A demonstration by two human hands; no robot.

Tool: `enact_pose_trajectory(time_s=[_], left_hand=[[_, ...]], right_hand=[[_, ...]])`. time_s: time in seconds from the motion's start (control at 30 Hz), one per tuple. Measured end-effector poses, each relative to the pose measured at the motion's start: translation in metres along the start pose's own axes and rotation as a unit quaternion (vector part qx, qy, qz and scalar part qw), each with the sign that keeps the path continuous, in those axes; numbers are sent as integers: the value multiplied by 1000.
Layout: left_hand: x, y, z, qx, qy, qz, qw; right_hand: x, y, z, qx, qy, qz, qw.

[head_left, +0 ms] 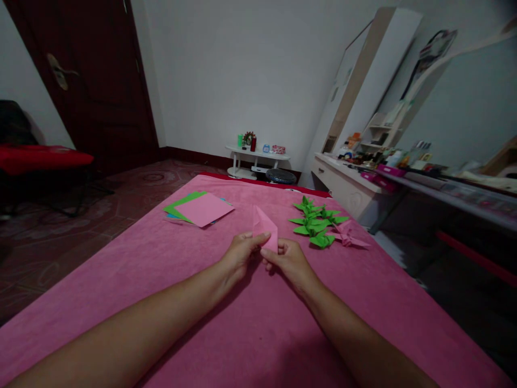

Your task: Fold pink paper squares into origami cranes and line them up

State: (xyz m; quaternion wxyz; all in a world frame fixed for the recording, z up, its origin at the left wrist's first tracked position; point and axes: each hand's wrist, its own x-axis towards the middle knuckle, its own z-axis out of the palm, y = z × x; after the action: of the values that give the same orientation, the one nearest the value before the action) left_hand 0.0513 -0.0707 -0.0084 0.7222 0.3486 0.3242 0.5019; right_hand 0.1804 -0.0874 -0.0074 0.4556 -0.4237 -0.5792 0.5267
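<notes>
1. L hand (241, 252) & R hand (291, 260) were close tog., both pinching the near end of the paper (265, 225) (pink, folded, pointed at far end).
2. From where I stood, paper was over the cloth (242, 334), betw. sheets (205, 209) (L) & green figs (313, 223) (R).
3. A pink fig (348, 235) lay at R edge of green figs.

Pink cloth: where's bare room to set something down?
Free: between the left forearm and right forearm; between the left forearm and paper stack; a small gap between the stack and the held pink paper. Crowded: beyond and right of the right hand, where green folded pieces and a pink folded piece bunch together.
</notes>
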Motion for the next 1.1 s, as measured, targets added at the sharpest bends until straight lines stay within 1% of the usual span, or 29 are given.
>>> enact_pose_trajectory(time_s=[0.1,0.2,0.27,0.4,0.5,0.57,0.63,0.87,1.1], left_hand=[[2,5,-2,32,16,20,999],[5,8,-5,58,39,72,995],[5,6,-4,49,39,94,994],[1,2,3,17,9,89,996],[-3,2,8,32,30,94,995],[-4,4,8,43,55,96,993],[-4,5,7,50,65,102,991],[1,7,2,67,56,124,988],[3,11,0,46,70,134,987]], right_hand=[[3,0,-9,-3,21,9,1000],[6,-4,-19,27,51,18,998],[5,-5,-20,55,73,18,996],[1,-2,-8,81,72,24,994],[0,1,-3,79,111,3,991],[2,2,-3,82,138,-7,987],[3,2,-5,85,154,-14,984],[4,2,-10,93,157,-41,982],[6,3,-13,85,182,-43,979]])
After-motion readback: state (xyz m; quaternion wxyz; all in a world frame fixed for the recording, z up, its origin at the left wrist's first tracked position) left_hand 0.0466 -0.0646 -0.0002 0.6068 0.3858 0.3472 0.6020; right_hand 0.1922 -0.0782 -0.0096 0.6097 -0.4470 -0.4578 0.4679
